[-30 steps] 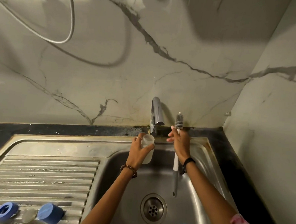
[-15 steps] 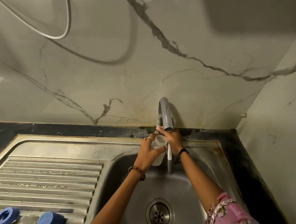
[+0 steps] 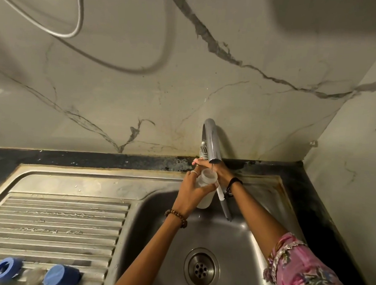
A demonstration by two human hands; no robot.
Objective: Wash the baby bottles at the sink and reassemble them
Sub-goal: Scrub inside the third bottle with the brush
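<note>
At centre frame our left hand (image 3: 193, 189) wraps the clear baby bottle (image 3: 206, 190), mouth up under the faucet (image 3: 212, 144) spout, where a thin stream falls in. Our right hand (image 3: 214, 171) grips the bottle brush (image 3: 220, 193), bristles up behind the spout, handle hanging into the sink (image 3: 232, 242). We should keep the mouth centred under the stream, fill partway, then feed the bristles straight in. At lower left, two blue bottle collars (image 3: 6, 269) lie on the drainboard (image 3: 54, 222).
</note>
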